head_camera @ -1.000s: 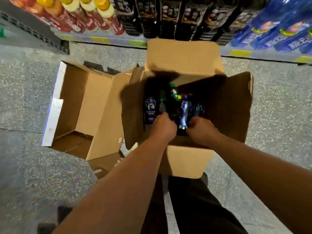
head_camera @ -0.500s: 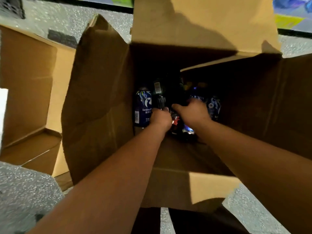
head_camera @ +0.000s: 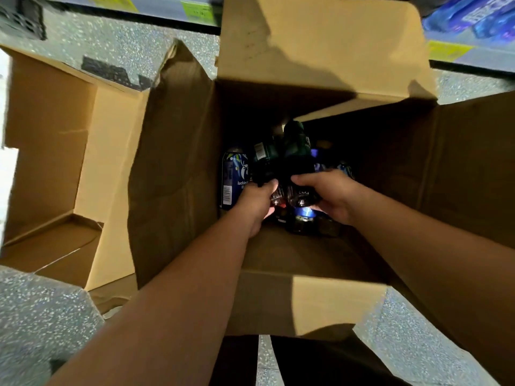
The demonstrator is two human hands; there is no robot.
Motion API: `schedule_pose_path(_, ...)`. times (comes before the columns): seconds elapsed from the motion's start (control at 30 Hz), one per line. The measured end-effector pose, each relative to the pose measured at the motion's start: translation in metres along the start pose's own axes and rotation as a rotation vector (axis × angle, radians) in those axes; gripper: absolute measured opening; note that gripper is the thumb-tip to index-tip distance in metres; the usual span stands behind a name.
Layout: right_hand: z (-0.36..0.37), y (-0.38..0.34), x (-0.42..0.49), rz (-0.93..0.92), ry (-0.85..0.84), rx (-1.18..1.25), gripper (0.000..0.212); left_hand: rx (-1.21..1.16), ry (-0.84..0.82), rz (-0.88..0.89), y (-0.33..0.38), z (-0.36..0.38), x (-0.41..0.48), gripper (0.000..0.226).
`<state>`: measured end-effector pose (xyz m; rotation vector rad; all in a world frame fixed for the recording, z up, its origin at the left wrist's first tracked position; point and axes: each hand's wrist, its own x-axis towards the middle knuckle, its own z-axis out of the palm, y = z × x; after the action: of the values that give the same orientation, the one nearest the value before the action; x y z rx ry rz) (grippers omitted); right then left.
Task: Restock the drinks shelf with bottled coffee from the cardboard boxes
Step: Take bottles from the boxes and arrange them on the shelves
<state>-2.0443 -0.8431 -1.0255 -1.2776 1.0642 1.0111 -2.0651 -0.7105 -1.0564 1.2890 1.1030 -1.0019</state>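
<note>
Head view. Left hand (head_camera: 257, 203) curled round a dark bottle (head_camera: 264, 160); right hand (head_camera: 331, 196) grips a second dark bottle (head_camera: 296, 157) just beside it, both deep inside the open cardboard box (head_camera: 172, 162). A blue-labelled coffee bottle (head_camera: 232, 176) stands by the box's left wall. A second box (head_camera: 55, 135) lies open to the left on the speckled floor (head_camera: 41, 316); shelf edge (head_camera: 167, 6) beyond.

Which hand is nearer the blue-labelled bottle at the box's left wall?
Left. The left hand grips a dark bottle right beside the blue-labelled bottle; the right hand holds a second dark bottle farther right.
</note>
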Motion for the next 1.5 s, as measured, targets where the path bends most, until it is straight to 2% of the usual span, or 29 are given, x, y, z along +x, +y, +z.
schedule_pose_path(0.13, -0.005, 0.012, -0.02, 0.042, 0.024, -0.009, 0.033, -0.016, -0.078, 0.001, 0.001, -0.008, -0.024, 0.031)
schedule_pose_path(0.3, -0.009, 0.018, -0.056, 0.049, 0.12, 0.095, 0.046, 0.012, -0.169, -0.048, 0.002, -0.008, -0.071, 0.031)
schedule_pose_path(0.37, -0.008, 0.019, -0.074, 0.046, 0.121, 0.122, 0.056, -0.031, -0.213, -0.05, 0.008, -0.009, -0.093, 0.04)
schedule_pose_path(0.5, -0.007, 0.016, -0.116, -0.036, 0.08, 0.206, 0.065, -0.134, -0.282, -0.03, 0.025, -0.014, -0.138, 0.045)
schedule_pose_path(0.6, -0.003, 0.01, -0.151, -0.122, 0.065, 0.205, 0.067, -0.112, -0.272, 0.034, 0.035, -0.014, -0.171, 0.052)
schedule_pose_path(0.73, 0.0, 0.005, -0.201, -0.233, 0.049, 0.208, 0.068, -0.028, -0.307, 0.135, 0.044, -0.017, -0.217, 0.077)
schedule_pose_path(0.8, 0.002, 0.0, -0.224, -0.294, 0.021, 0.222, 0.069, -0.033, -0.308, 0.214, 0.047, -0.016, -0.238, 0.064)
schedule_pose_path(0.87, 0.005, -0.005, -0.245, -0.358, 0.009, 0.221, 0.062, -0.087, -0.273, 0.299, 0.048, -0.014, -0.261, 0.042)
schedule_pose_path(0.9, 0.007, -0.008, -0.256, -0.383, 0.01, 0.219, 0.059, -0.132, -0.266, 0.339, 0.048, -0.014, -0.271, 0.039)
schedule_pose_path(1.03, 0.003, -0.017, -0.305, -0.469, -0.061, 0.24, 0.053, -0.291, -0.329, 0.363, 0.046, -0.013, -0.321, 0.037)
schedule_pose_path(1.17, -0.001, -0.026, -0.355, -0.571, -0.111, 0.224, 0.06, -0.266, -0.36, 0.43, 0.05, -0.021, -0.377, 0.034)
schedule_pose_path(1.3, -0.007, -0.036, -0.41, -0.648, -0.101, 0.196, 0.049, -0.227, -0.373, 0.554, 0.059, -0.03, -0.433, 0.017)
schedule_pose_path(1.5, -0.008, -0.06, -0.505, -0.845, -0.136, 0.059, 0.032, -0.205, -0.354, 0.767, 0.083, -0.024, -0.519, 0.031)
